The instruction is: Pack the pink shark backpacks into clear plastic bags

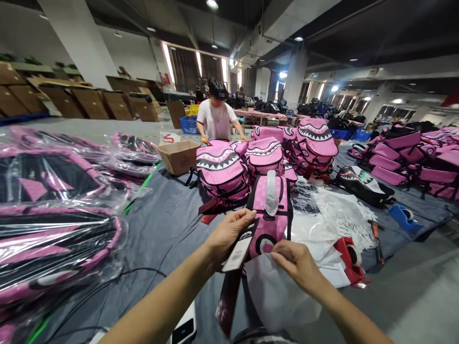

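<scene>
No full word or number can be read. The hang tag (pixel 236 253) in the left hand (pixel 225 236) has small dark print on its white lower part and pale marks on its black upper part, all too small to make out. On a white plastic piece (pixel 165 135) at the brown carton (pixel 179 158) stands 1 large red character, perhaps an S. The red sign (pixel 164 79) in the background and the dark display (pixel 182 330) on the white device (pixel 190 316) are likewise illegible.

ceiling lamps (pixel 212 4) lit | pale pillars (pixel 73 43), bright windows (pixel 199 63) beyond far edge of table (pixel 161 205) | grey floor (pixel 430 272) off near-right corner
</scene>
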`<state>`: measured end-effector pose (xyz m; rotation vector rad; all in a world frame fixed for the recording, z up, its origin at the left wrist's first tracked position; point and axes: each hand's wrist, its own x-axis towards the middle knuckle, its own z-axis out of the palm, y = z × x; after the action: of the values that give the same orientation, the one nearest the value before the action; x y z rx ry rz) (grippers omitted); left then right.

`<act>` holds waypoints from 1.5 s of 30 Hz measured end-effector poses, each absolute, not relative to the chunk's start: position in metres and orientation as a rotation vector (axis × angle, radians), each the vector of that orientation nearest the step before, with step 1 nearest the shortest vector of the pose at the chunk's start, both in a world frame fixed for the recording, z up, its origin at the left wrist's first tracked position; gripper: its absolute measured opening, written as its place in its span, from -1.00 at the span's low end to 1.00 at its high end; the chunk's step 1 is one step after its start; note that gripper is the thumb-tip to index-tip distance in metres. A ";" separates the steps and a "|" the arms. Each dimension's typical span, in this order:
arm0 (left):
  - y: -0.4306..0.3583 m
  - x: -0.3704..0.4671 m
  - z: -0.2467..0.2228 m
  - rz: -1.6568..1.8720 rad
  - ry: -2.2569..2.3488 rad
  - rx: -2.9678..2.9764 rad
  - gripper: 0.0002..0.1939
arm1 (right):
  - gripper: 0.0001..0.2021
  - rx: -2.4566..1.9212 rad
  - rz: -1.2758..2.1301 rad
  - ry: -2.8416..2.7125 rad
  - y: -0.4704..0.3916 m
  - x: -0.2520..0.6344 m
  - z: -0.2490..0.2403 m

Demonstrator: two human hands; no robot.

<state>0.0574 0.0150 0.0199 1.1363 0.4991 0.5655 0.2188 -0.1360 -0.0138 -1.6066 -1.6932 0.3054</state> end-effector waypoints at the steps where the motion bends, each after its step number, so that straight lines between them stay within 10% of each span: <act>1: 0.014 0.058 0.026 0.578 0.485 1.178 -0.41 | -0.82 -1.631 0.119 -1.718 -0.127 0.211 -0.016; 6: -0.016 0.060 0.013 0.764 0.407 1.475 -0.48 | -0.83 -1.786 -0.617 -1.485 -0.099 0.210 -0.016; 16: -0.023 0.061 -0.062 1.624 0.649 2.297 -0.70 | -0.73 -1.749 -0.580 -1.317 -0.086 0.223 -0.020; 29: 0.004 0.085 -0.042 1.496 1.003 1.912 -0.70 | -0.69 -1.617 -0.760 -1.357 -0.077 0.224 -0.022; 45: 0.013 0.085 0.007 1.164 1.149 2.045 -0.74 | -0.43 -1.478 1.045 -1.201 -0.062 0.258 0.037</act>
<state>0.0851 0.0130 0.0065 2.0454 1.1488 1.1642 0.2577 -0.0619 0.0371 -1.4775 -1.2013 1.0450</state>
